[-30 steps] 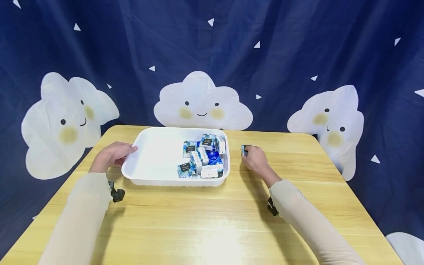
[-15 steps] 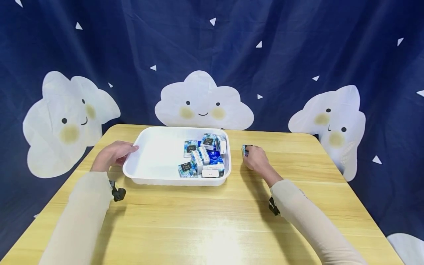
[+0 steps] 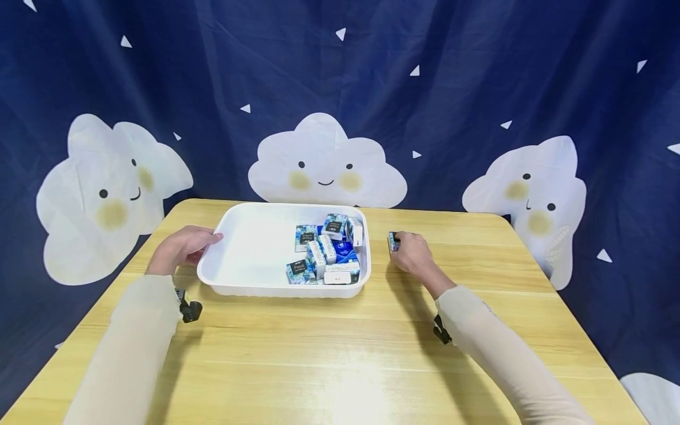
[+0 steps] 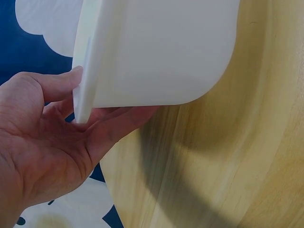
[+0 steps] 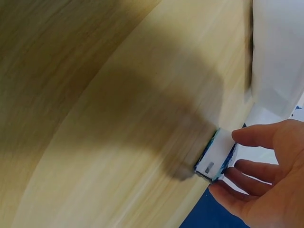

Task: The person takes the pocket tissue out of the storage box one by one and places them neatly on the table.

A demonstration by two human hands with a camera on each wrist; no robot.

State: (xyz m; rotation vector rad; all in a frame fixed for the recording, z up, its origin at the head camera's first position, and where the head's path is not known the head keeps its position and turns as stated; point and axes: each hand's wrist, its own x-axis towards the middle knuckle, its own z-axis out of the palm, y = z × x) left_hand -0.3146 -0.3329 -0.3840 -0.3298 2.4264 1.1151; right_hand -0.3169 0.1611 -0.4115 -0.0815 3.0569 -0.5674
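Note:
My left hand (image 3: 180,248) grips the left end of a white plastic tray (image 3: 281,291). In the left wrist view, the thumb lies on the tray's rim (image 4: 88,71) and the fingers reach beneath its underside. Just right of the tray, my right hand (image 3: 413,255) holds a small blue-and-white tissue pack (image 3: 394,239) at the tabletop. The right wrist view has the thumb at one end of this pack (image 5: 216,154) and fingertips at the other. Several similar tissue packs (image 3: 316,258), some labelled "Face", lie jumbled in the tray's right half.
The wooden table (image 3: 297,354) spreads out in front of the tray and to the right. A dark blue curtain (image 3: 435,118) with smiling white clouds (image 3: 326,168) hangs behind the table's far edge. Small black cameras (image 3: 190,310) are strapped at both wrists.
The head view has shifted very slightly. Both hands, the tray and the packs keep practically the same places.

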